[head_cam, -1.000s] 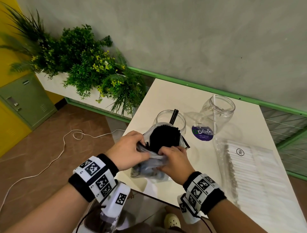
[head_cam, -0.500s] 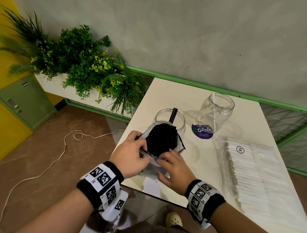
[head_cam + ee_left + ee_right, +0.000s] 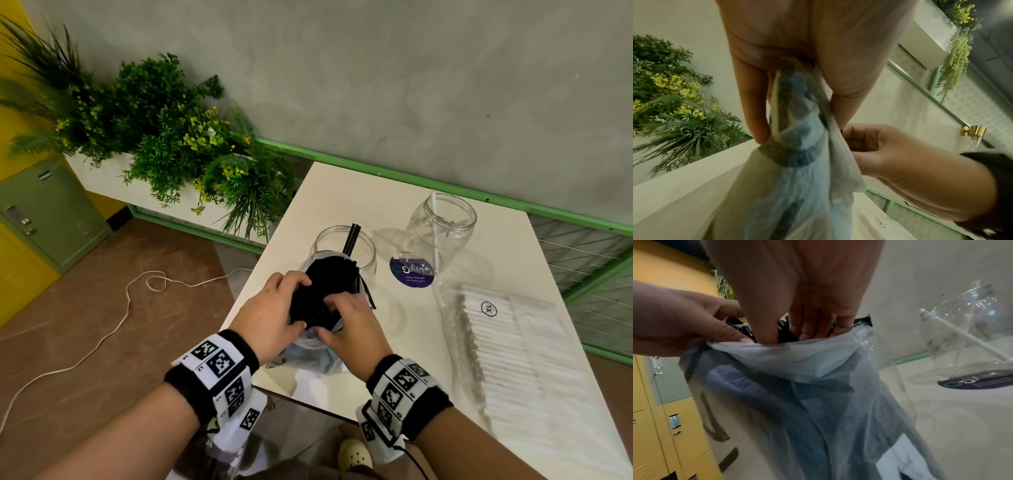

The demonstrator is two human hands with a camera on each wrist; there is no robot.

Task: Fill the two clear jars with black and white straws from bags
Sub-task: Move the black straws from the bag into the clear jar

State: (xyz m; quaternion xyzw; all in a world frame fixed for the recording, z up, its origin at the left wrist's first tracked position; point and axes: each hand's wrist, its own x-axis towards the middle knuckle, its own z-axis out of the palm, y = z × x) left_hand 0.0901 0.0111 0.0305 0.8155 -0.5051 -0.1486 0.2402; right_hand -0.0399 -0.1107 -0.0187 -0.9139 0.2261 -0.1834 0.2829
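Right now both hands work at the mouth of the thin plastic bag (image 3: 313,349) of black straws (image 3: 329,287), which stands at the near left edge of the bench (image 3: 346,192), just in front of the left jar (image 3: 342,250). That jar already has 2 or 3 black straws poking out. The right jar (image 3: 442,233) stands farther back toward the far edge with 1 white straw leaning in it, and the bag of white straws (image 3: 513,349) lies flat along the right side.

The left hand (image 3: 270,318) is curled round the bag's rim; in the left wrist view its fingers (image 3: 754,113) and thumb pinch the bunched film between them. The right hand (image 3: 352,329) has its fingers (image 3: 807,327) narrowed and dipped among the straw tips inside the opening, seemingly gathering a cluster, though I cannot tell how many it has caught.

By my judgement the straws are light, stiff and smooth, so a loose bundle would fan out or slip; pinching a bunch near its upper ends should keep it together. The bag is soft and limp and gives no support, so its rim needs holding down while the straws come out. The clear jars look light and could tip if knocked.
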